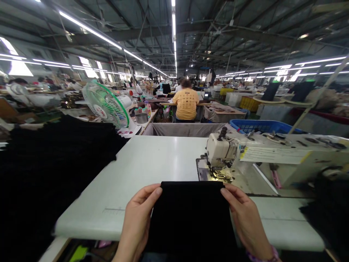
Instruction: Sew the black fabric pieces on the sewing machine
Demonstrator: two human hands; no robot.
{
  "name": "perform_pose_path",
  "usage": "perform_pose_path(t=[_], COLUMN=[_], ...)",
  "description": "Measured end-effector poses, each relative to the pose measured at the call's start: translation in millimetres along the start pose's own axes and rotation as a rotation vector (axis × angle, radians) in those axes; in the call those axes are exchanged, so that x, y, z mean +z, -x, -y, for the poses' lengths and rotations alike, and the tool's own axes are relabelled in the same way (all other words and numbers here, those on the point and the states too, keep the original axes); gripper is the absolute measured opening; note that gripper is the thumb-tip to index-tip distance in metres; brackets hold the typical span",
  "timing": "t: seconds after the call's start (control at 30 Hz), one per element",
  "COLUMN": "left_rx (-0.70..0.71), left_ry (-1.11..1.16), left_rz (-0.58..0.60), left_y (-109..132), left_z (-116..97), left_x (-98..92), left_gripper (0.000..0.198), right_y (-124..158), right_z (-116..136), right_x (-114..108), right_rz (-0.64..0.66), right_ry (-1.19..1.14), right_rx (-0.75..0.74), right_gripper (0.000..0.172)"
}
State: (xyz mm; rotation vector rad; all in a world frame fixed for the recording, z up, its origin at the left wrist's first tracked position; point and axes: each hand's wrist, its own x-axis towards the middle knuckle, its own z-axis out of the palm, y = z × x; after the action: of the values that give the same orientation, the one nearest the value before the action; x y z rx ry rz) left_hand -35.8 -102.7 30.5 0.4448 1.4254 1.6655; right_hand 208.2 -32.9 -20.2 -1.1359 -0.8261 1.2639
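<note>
A piece of black fabric [192, 218] hangs down between my hands, its straight top edge stretched level over the front of the sewing table. My left hand [140, 214] pinches the top left corner between thumb and fingers. At the top right corner, my right hand [244, 216] pinches the same edge; a patterned band shows on that wrist. Just beyond the cloth, to the right, stands a white sewing machine [222, 151] with its needle area lit. The lower part of the fabric runs out of view at the bottom.
A large pile of black fabric [54, 163] lies on the left, and more dark cloth [329, 214] at the right edge. A green fan [106, 103] stands behind the left pile. Beyond the machine is a blue basket [261, 126]. A person in a yellow shirt [186, 103] sits ahead.
</note>
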Motion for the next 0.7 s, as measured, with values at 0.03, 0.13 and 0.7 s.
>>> perform_pose_path(t=[0.03, 0.13, 0.7], left_rx=[0.013, 0.048, 0.018], left_ry=[-0.001, -0.014, -0.003], left_rz=[-0.011, -0.029, -0.095], left_y=[0.1, -0.3, -9.7], left_z=[-0.6, -1.3, -11.2], left_x=[0.8, 1.1, 1.5], left_gripper=[0.053, 0.053, 0.064], right_y=[0.1, 1.0, -0.4], right_z=[0.4, 3.0, 20.1], right_x=[-0.2, -1.2, 4.8], right_rz=[-0.005, -0.025, 0.115], right_ry=[-0.019, -0.042, 0.027], right_rx=[0.007, 0.017, -0.124], right_gripper=[0.05, 0.051, 0.032])
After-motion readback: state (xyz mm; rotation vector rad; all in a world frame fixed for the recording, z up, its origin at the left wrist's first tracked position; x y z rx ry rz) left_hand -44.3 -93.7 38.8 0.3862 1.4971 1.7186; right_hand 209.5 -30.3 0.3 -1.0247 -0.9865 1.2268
